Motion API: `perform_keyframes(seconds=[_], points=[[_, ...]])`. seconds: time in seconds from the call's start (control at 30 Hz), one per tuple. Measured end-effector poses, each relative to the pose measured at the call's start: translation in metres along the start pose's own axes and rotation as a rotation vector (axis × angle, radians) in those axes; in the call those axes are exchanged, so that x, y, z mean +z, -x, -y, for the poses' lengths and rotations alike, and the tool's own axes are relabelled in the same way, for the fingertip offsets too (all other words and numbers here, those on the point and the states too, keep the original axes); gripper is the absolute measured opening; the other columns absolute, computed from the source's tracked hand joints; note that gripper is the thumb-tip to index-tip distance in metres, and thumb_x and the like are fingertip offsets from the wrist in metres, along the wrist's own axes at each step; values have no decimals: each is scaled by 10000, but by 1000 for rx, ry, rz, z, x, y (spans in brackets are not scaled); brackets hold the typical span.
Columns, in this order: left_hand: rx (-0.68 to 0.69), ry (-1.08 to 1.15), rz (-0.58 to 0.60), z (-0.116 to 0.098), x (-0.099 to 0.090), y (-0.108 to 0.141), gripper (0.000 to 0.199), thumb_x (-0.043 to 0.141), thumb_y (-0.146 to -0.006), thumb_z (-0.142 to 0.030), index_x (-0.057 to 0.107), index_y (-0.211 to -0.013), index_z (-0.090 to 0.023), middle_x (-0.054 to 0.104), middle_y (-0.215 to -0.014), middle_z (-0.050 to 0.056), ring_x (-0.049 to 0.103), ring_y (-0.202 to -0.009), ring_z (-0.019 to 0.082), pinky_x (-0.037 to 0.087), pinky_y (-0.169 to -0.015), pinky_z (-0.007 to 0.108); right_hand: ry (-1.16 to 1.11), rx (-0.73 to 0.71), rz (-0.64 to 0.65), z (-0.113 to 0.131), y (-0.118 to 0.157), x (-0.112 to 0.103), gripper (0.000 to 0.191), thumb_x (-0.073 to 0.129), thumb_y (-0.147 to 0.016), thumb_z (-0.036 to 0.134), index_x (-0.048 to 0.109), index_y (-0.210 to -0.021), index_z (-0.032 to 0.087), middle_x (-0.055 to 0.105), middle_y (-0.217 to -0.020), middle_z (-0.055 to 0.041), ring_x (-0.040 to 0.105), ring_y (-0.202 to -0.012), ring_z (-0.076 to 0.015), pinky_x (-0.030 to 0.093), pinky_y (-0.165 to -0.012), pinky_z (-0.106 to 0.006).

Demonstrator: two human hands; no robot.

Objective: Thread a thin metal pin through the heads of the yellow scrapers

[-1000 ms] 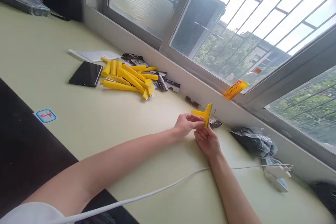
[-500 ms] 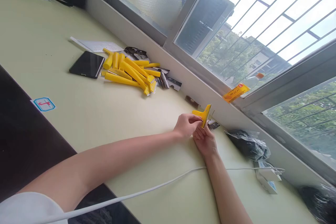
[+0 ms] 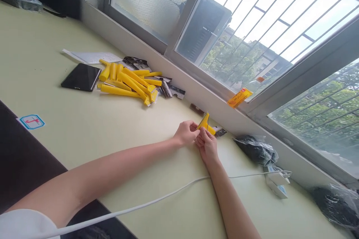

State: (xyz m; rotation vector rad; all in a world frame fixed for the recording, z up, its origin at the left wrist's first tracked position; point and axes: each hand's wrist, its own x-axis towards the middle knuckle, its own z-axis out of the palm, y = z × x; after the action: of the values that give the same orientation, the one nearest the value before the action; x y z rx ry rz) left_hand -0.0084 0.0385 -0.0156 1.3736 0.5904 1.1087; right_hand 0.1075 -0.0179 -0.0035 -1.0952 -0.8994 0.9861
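Observation:
My left hand, closed, pinches the left side of a small yellow scraper held just above the table. My right hand is closed too, with its fingers at the scraper's lower part. The scraper's wide head points up and its handle sticks out to the right behind my right fingertips. A thin dark strip stands along the head above my right fingers; whether it is a separate piece I cannot tell. Farther left lies a pile of yellow scrapers.
Beside the pile are a black phone-like device, white paper and black cards. A white cable crosses the table. Bagged black items and a white box lie by the window wall. An orange packet is on the sill.
The scraper has been turned round: its handle pointed left and now points right. My right fingers have come against it. The whole view has shifted slightly.

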Motion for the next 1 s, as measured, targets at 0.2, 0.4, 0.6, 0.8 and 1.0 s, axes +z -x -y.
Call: perform_keyframes(seconds=[0.2, 0.4, 0.6, 0.8, 1.0], points=[[-170, 116, 68, -1, -6, -5, 176, 762, -795, -258, 654, -878, -147, 744, -805, 72, 725, -633, 192, 606, -629, 327, 115, -6, -163, -5, -1, 11, 363, 787, -750, 497, 568, -741, 208, 340, -574, 76, 295, -477, -78, 272, -420, -242], [-205, 7, 2, -10, -14, -9, 119, 715, -824, -171, 638, -903, -126, 743, -798, 82, 736, -633, 196, 618, -630, 320, 232, -65, -237, -7, -2, 13, 363, 568, -892, 551, 647, -889, 197, 254, -570, 88, 217, -455, -96, 246, -422, -258], [-222, -127, -130, -17, -35, -22, 82, 632, -825, -85, 608, -900, -110, 735, -791, 99, 710, -589, 174, 603, -573, 301, 703, -344, -215, -8, 7, 14, 363, 483, -954, 461, 704, -1025, 182, 667, -823, -52, 535, -662, -178, 430, -626, -302], [-197, -208, -180, -13, -45, -29, 78, 629, -830, -126, 599, -901, -131, 731, -794, 80, 682, -540, 155, 565, -516, 271, 938, -539, -89, -13, 14, 20, 380, 414, -1011, 419, 706, -1055, 179, 709, -879, -92, 580, -683, -189, 434, -670, -305], [-151, -317, -163, -13, -42, -25, 99, 613, -815, -124, 597, -901, -169, 731, -808, 57, 660, -502, 141, 485, -439, 227, 1037, -545, -69, -14, 14, 20, 387, 392, -1013, 399, 704, -999, 172, 676, -783, -81, 539, -628, -183, 402, -641, -306]])
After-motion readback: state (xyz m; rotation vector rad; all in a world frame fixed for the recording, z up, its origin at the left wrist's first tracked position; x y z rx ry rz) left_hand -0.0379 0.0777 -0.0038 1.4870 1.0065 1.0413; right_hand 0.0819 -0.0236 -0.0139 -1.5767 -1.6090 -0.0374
